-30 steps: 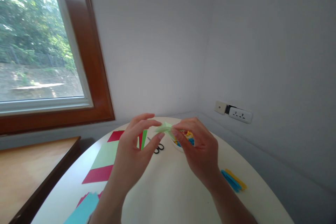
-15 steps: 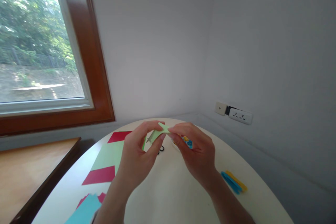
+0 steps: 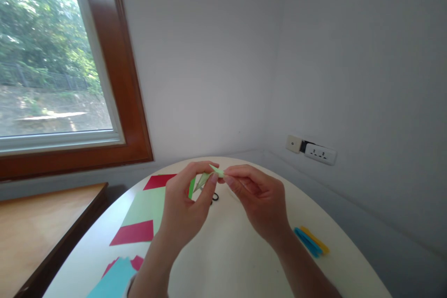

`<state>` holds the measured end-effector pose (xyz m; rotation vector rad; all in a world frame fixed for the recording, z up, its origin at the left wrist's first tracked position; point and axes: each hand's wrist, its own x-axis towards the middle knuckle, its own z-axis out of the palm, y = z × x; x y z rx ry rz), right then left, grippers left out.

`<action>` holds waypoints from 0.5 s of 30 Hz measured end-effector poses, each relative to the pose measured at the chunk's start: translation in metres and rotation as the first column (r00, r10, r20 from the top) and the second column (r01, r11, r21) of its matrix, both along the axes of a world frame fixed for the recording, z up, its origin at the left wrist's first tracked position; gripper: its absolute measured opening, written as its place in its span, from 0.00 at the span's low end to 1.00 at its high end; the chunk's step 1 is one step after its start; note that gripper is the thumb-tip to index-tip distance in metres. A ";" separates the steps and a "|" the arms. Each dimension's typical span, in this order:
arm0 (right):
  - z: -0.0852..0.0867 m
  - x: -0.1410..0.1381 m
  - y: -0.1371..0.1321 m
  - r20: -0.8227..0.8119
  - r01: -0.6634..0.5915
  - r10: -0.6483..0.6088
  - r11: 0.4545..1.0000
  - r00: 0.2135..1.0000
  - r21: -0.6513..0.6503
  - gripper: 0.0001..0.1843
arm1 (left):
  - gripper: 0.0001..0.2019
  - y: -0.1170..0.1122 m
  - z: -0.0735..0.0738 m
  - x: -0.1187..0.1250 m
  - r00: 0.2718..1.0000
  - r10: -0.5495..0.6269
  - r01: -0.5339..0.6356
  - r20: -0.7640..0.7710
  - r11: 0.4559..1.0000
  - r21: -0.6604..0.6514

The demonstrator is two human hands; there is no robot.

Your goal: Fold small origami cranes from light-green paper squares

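The person's left hand (image 3: 181,209) and right hand (image 3: 260,205) meet in the air over the far half of the round cream-white bench (image 3: 226,260). Each pinches one end of a small folded piece of pale green paper (image 3: 208,176) between thumb and forefinger, with the other fingers curled loosely out of the way. The piece hangs clear of the surface, toward twelve o'clock, and I would guess it is held up like that so the fingertips can reach both of its faces, and because so small a thing suits a tip grip better than a flat palm. Under the hands, the black handles of a pair of scissors (image 3: 214,198) peep out, mostly hidden by the fingers. At about nine o'clock a pale green paper sheet (image 3: 146,207) lies flat over a red paper sheet (image 3: 134,233), seemingly pushed aside to leave the middle for working. Light blue paper (image 3: 113,279) sits at seven o'clock near the left forearm, and a small stack of blue and yellow paper strips (image 3: 310,240) lies at four o'clock beside the right wrist. Nothing stands between the hands. Beyond are a brown wooden window frame (image 3: 129,79) at ten o'clock and a white wall socket (image 3: 319,152) at two.
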<state>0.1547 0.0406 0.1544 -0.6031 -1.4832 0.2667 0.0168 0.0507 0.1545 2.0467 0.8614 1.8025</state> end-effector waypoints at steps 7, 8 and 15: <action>0.000 -0.007 -0.002 -0.129 -0.043 0.035 0.997 0.991 -0.064 0.03 | 0.04 0.002 -0.005 0.004 0.996 -0.029 0.022 0.089 0.997 0.071; 0.000 -0.008 -0.003 -0.151 -0.055 0.042 0.995 0.988 -0.086 0.02 | 0.05 0.003 -0.005 0.004 0.995 -0.033 0.024 0.097 0.996 0.088; 0.002 -0.011 -0.006 -0.223 -0.103 0.066 0.982 0.973 -0.160 0.03 | 0.07 0.001 -0.006 0.006 0.988 -0.061 0.046 0.141 0.993 0.108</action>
